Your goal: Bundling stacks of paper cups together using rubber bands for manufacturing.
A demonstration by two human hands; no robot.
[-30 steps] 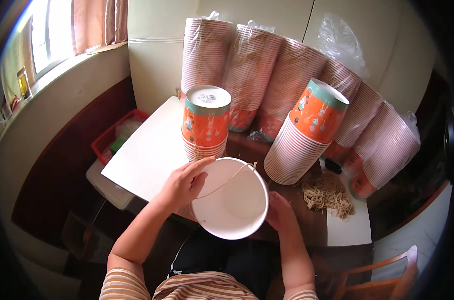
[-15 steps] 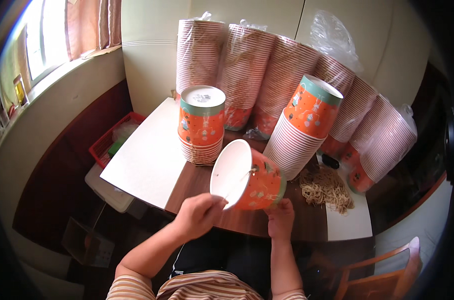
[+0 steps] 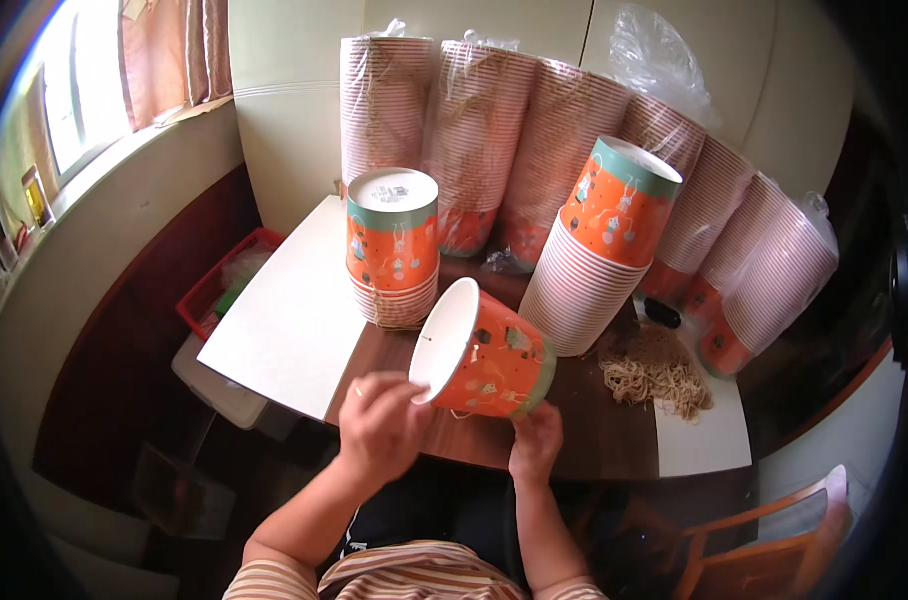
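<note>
Tilted on its side above the table's near edge is an orange paper bucket [image 3: 499, 360] with a green band at its base and a white inside. Its open mouth faces left, and a small dark hole shows inside the wall. A short loop of string [image 3: 461, 413] hangs at its lower side. My left hand [image 3: 382, 425] pinches the near rim, fingers slightly blurred. My right hand [image 3: 537, 440] grips the green base from below. A short stack of the same buckets [image 3: 394, 245] stands upside down behind, and a taller stack [image 3: 604, 250] leans to the right.
Several tall plastic-wrapped bucket stacks [image 3: 479, 130] line the back. A pile of beige strings [image 3: 659, 380] lies on the table's right side, with a black object [image 3: 662, 312] behind it. A red basket [image 3: 199, 300] sits below left, a wooden chair [image 3: 754, 565] at lower right.
The bucket has turned so more of its outside shows. My left hand has shifted its fingers at the rim, and the string no longer crosses the mouth. The view has shifted slightly.
</note>
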